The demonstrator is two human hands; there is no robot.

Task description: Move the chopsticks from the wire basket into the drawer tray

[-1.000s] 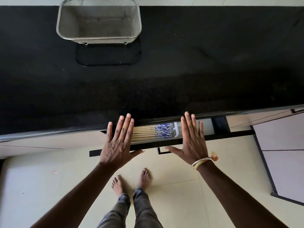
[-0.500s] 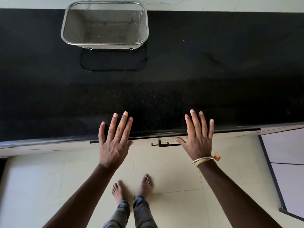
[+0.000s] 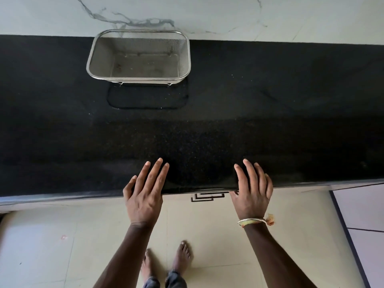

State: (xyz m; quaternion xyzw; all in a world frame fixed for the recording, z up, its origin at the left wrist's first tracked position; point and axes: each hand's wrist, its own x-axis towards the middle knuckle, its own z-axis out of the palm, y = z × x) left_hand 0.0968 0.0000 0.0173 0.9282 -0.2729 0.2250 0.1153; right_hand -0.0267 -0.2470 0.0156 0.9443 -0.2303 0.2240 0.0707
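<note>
The wire basket (image 3: pixel 138 57) stands at the back of the black counter (image 3: pixel 270 121), left of centre, with nothing in it. No chopsticks are in view. The drawer is shut under the counter's front edge; only its black handle (image 3: pixel 204 196) shows between my hands. My left hand (image 3: pixel 145 193) and my right hand (image 3: pixel 252 191) hover flat over the counter's front edge, fingers spread, holding nothing. A bangle circles my right wrist.
A white marbled wall (image 3: pixel 187 13) rises behind the counter. Below lie the cream tiled floor (image 3: pixel 52 246) and my bare feet (image 3: pixel 166 260). A cabinet door (image 3: pixel 363 215) sits at lower right.
The drawer, open a second ago with the chopsticks showing in its tray, has been pushed shut. Both hands then rose over the counter's front edge, and the view tilted up.
</note>
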